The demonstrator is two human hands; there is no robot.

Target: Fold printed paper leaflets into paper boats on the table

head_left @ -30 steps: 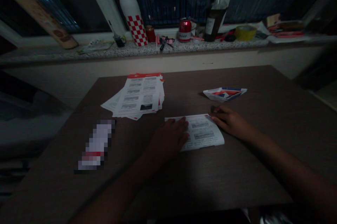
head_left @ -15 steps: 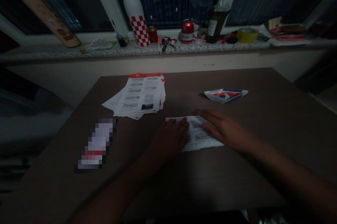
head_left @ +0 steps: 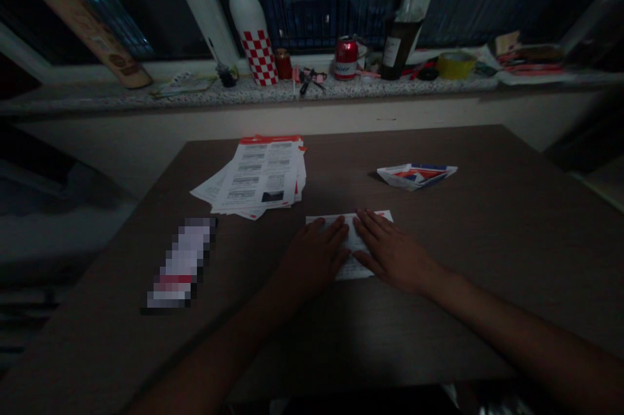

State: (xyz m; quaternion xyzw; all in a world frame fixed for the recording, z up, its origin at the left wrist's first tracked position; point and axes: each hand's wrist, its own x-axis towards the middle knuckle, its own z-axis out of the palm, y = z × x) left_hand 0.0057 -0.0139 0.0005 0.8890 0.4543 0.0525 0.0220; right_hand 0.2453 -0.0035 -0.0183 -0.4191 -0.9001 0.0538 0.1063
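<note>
A folded sheet of printed paper (head_left: 351,263) lies flat on the brown table, partly covered by both hands. My left hand (head_left: 316,252) rests on its left part with fingers stretched out. Over the right part lies my right hand (head_left: 392,249), palm down, fingers extended and close beside the left fingertips. Neither hand grips anything. Beyond the right hand, a folded paper boat (head_left: 416,175) in white, red and blue stands on the table. Past the left hand is a fanned stack of printed sheets (head_left: 258,174) with red top edges.
A phone with a blurred-out screen (head_left: 182,262) lies at the table's left. On the granite windowsill (head_left: 195,97) stand a white bottle with red checks (head_left: 253,31), a red can (head_left: 346,58), a dark cup (head_left: 394,51), yellow tape (head_left: 455,66) and small clutter.
My right hand has slid left over the paper, nearer my left hand, and now covers more of the right part. My left hand stays where it was.
</note>
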